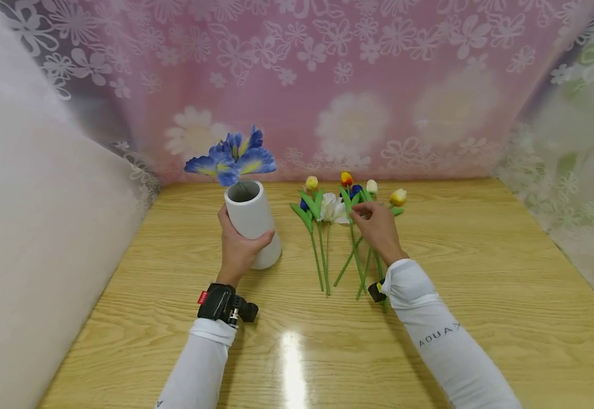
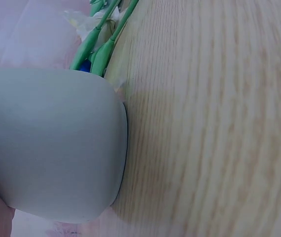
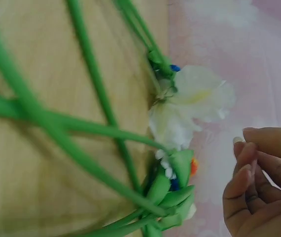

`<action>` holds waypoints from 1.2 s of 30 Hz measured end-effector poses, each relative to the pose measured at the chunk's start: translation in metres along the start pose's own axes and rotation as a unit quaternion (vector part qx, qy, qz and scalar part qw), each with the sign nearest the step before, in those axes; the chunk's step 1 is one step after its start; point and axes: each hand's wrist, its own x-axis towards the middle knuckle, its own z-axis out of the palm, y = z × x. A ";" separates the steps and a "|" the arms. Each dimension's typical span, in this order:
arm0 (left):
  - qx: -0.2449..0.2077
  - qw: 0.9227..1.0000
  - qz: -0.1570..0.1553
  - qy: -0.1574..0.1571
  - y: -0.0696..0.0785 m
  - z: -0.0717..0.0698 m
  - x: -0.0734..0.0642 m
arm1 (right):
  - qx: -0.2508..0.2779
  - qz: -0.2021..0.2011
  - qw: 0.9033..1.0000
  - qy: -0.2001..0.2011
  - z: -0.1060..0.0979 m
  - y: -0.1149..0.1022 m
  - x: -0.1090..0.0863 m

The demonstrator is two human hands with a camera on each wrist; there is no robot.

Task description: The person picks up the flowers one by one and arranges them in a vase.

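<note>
My left hand (image 1: 239, 250) grips a white cylindrical vase (image 1: 254, 221), thumb and fingers around its side; in the left wrist view the vase's lower end is close to the wooden tabletop. A blue iris (image 1: 232, 162) with yellow streaks stands in the vase, its stem running down inside. Above several artificial flowers lying on the table is my right hand (image 1: 380, 230), its fingers loosely bent with nothing seen between them. Nearest it are a white flower (image 3: 192, 96), an orange-red tulip (image 1: 346, 179) and green leaves (image 3: 172, 192).
A yellow tulip (image 1: 311, 183) lies at the left of the bunch, a white tulip (image 1: 372, 186) and a yellow-white tulip (image 1: 398, 197) at the right. Green stems cross toward me over the table (image 1: 297, 329). A pink floral curtain (image 1: 286, 102) hangs behind the far edge.
</note>
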 end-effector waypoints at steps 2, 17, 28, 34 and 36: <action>0.000 1.000 -0.002 0.000 0.001 0.000 0.000 | -0.011 0.009 1.000 -0.010 0.001 0.005 -0.002; -0.010 1.000 -0.010 -0.003 0.001 -0.002 -0.001 | -0.084 0.041 0.992 -0.087 0.008 0.024 -0.008; -0.016 1.000 -0.011 -0.002 0.002 0.000 -0.001 | -0.121 0.055 0.985 -0.111 0.012 0.031 -0.005; -0.019 1.000 -0.016 -0.004 0.002 -0.001 -0.001 | -0.130 0.056 0.983 -0.117 0.011 0.031 -0.006; -0.018 1.000 -0.018 -0.003 0.003 -0.002 -0.001 | -0.105 0.062 0.986 -0.118 0.011 0.032 -0.006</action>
